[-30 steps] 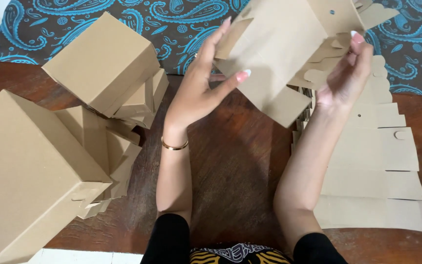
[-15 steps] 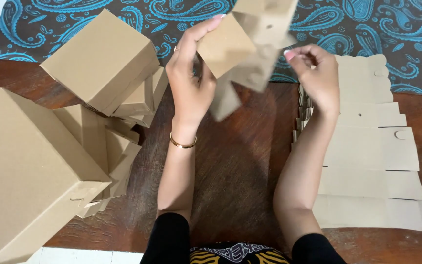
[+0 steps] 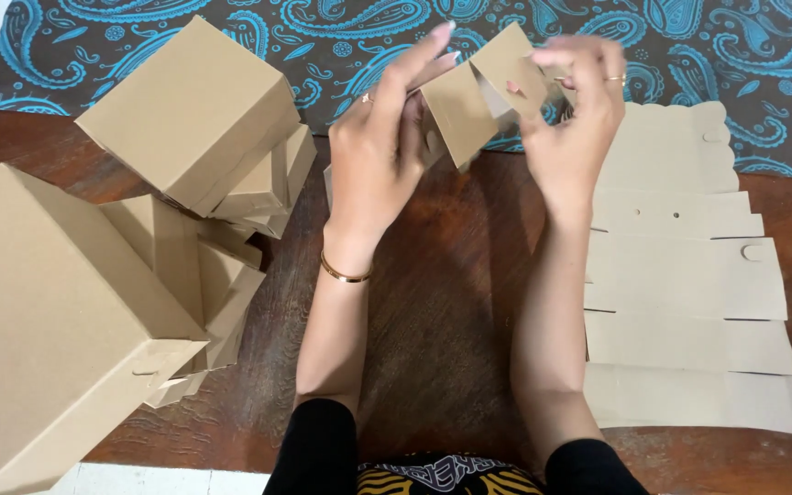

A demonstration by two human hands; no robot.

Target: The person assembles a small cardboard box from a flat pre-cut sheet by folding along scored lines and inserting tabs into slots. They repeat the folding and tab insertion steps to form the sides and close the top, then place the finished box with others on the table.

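Wooden table [image 3: 442, 302]: left hand [image 3: 387, 137], right hand [image 3: 575, 119] pinch folded cardboard box [image 3: 483, 92].

We wear black sleeves pushed above the elbows, a gold bangle [image 3: 345, 272] on our left wrist, rings on both hands.

A home-style packing spot rather than a factory — a worn dark wooden tabletop [image 3: 451, 302] with a blue paisley cloth [image 3: 341, 37] along its far edge. Folded brown cardboard boxes [image 3: 185, 110] pile up on one side, flat unfolded box blanks [image 3: 680, 275] on the other — small hand-assembly work.
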